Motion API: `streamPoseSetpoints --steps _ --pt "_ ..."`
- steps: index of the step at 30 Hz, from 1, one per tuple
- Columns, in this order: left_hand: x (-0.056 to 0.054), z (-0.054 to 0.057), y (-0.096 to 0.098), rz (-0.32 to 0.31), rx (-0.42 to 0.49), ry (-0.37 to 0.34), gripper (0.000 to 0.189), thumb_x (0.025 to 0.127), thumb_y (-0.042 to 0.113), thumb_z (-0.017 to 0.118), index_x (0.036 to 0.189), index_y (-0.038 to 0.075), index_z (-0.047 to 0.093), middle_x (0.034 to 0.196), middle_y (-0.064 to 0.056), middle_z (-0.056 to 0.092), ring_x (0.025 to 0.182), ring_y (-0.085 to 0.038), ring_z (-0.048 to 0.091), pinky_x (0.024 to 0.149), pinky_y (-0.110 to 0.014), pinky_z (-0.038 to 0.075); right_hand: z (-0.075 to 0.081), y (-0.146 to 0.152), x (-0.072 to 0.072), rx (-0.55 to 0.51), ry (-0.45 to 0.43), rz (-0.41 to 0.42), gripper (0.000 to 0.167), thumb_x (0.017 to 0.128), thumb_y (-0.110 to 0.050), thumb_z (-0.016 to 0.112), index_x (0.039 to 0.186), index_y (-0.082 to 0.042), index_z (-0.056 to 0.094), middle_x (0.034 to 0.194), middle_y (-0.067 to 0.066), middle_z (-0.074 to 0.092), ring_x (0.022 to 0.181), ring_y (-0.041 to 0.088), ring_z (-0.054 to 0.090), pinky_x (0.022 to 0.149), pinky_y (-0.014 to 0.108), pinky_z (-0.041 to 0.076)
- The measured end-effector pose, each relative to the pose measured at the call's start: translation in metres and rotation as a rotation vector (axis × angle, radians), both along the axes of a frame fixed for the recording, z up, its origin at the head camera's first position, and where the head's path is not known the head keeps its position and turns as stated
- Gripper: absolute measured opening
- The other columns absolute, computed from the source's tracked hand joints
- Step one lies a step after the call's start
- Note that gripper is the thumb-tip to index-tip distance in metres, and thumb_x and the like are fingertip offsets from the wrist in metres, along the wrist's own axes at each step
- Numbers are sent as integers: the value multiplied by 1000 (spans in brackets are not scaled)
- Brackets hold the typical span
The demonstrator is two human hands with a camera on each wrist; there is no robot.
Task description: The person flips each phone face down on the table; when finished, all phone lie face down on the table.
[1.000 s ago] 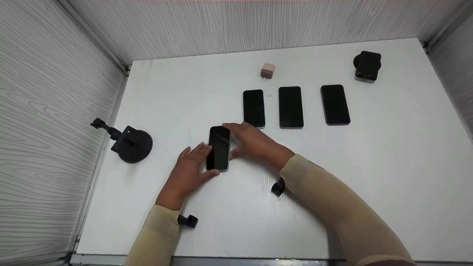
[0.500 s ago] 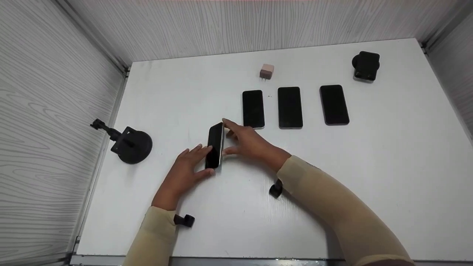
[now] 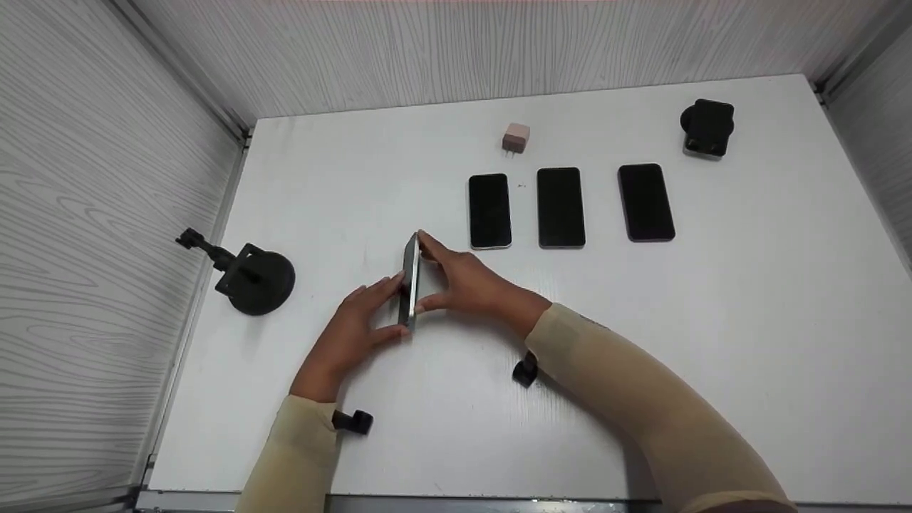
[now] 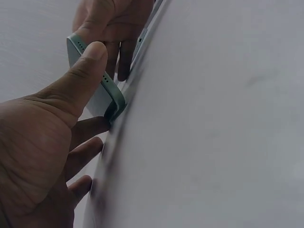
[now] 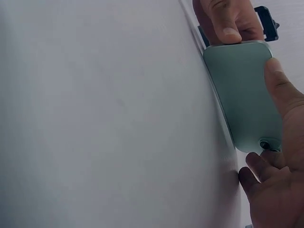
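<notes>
— What are the hands doing at the white table (image 3: 712,320)?

— Both hold one phone (image 3: 410,280), stood up on its long edge on the tabletop, left of centre and just in front of a row of three others. The left hand (image 3: 354,329) braces it from the left, thumb pressed on the lower end and fingers against the screen side. The right hand (image 3: 467,282) grips it from the right, thumb on the pale green back, index finger reaching to the far top corner.

— Is the grip tight?

— Narrow, with the phone pinched between the two hands. From the right wrist the green back (image 5: 244,92) faces the camera, its lens near the fingers; from the left wrist only the rounded bottom edge (image 4: 111,92) shows under the thumb.

— And the rest?

— Three dark phones (image 3: 561,206) lie face up, side by side, behind the hands. A small pink charger (image 3: 516,137) sits beyond them, a black adapter (image 3: 708,126) in the far right corner. A black suction mount (image 3: 251,276) stands at the left edge, near the wall.
</notes>
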State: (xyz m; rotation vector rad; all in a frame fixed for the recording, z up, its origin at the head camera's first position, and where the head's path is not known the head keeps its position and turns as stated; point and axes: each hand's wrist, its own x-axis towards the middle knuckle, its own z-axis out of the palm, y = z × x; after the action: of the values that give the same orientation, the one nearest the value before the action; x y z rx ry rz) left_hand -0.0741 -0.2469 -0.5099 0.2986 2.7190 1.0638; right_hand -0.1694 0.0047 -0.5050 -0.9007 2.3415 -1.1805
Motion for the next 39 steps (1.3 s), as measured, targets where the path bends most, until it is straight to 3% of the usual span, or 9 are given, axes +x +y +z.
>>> streamPoseSetpoints --steps 4,7,15,20,26,32,39 --pt "-2 -2 -1 -30 40 33 99 91 33 89 173 37 33 163 4 58 157 -30 46 133 -54 32 0 -5 4 18 13 35 126 89 -55 88 178 -18 6 177 7 37 165 21 34 135 39 29" --pt "-1 -3 -3 -15 71 33 106 89 31 90 174 39 26 161 0 60 154 -30 51 128 -57 39 -1 -7 8 39 36 54 121 91 -55 85 178 -23 8 179 8 34 166 24 32 136 40 29" --pt "1 -2 -6 51 125 -22 118 87 35 92 176 39 14 170 -10 46 158 -31 45 132 -54 35 -6 -13 17 190 207 113 107 94 -56 83 175 -17 25 178 10 36 165 32 33 137 48 26" --pt "2 -5 -10 81 96 -20 119 90 35 90 177 27 8 166 -8 50 162 -29 39 134 -54 30 -4 -12 19 287 259 109 100 95 -60 81 172 -18 35 179 8 34 165 34 31 136 53 24" --pt "2 -6 -13 101 100 -14 110 93 28 88 177 16 18 166 -1 53 165 -27 34 135 -53 29 -3 -12 22 337 313 66 93 92 -65 81 165 -17 50 174 8 43 160 32 39 130 56 29" --pt "2 -4 -16 125 74 -31 105 93 34 88 176 21 25 163 -1 56 164 -30 35 134 -54 31 -8 -13 25 361 356 7 88 89 -69 81 160 -22 58 167 5 54 155 32 43 126 59 31" --pt "4 -6 -26 166 38 -47 102 91 32 90 174 23 32 165 -5 55 165 -34 34 135 -56 28 -13 -16 25 317 317 -25 83 87 -58 88 158 -25 60 157 -5 65 156 34 45 128 57 28"
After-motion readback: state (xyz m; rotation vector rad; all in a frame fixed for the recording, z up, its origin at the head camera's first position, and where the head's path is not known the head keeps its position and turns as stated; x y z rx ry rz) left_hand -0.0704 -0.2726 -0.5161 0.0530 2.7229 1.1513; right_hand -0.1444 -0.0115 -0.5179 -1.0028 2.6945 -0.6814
